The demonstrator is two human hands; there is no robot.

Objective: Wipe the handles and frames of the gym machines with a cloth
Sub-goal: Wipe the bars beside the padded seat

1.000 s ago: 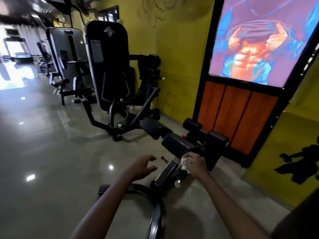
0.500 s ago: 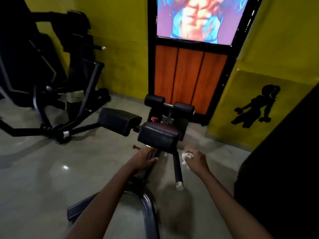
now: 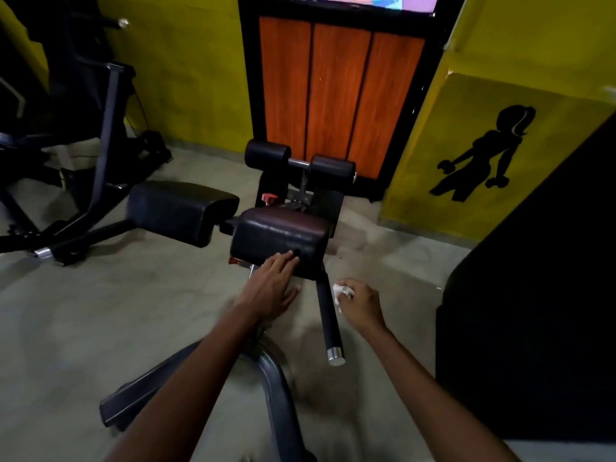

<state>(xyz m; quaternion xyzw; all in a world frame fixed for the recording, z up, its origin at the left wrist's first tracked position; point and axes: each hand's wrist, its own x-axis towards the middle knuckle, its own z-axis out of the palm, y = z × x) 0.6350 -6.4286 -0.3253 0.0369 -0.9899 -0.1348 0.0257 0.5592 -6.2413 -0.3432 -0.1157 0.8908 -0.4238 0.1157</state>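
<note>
My left hand [image 3: 271, 290] lies flat and open against the near face of the right-hand pad [image 3: 281, 243] of the bench, fingers [image 3: 283, 261] straight and pressing on the upholstery. I judge it is there to brace me and keep the machine from shifting while the other hand works. My right hand [image 3: 361, 303] is curled round the white cloth [image 3: 341, 291], bunched small so that a wad sticks out toward the handle [image 3: 328, 320]. That black bar juts from under the pad toward me, ending in a metal cap [image 3: 336, 355]. The cloth sits just beside the bar's upper part; whether it touches I cannot tell. I take it the handle is the step in hand, and holding the cloth on its right side lets me run down its length. The curved frame tube [image 3: 276, 388] lies on the floor below my left forearm, probably next.
</note>
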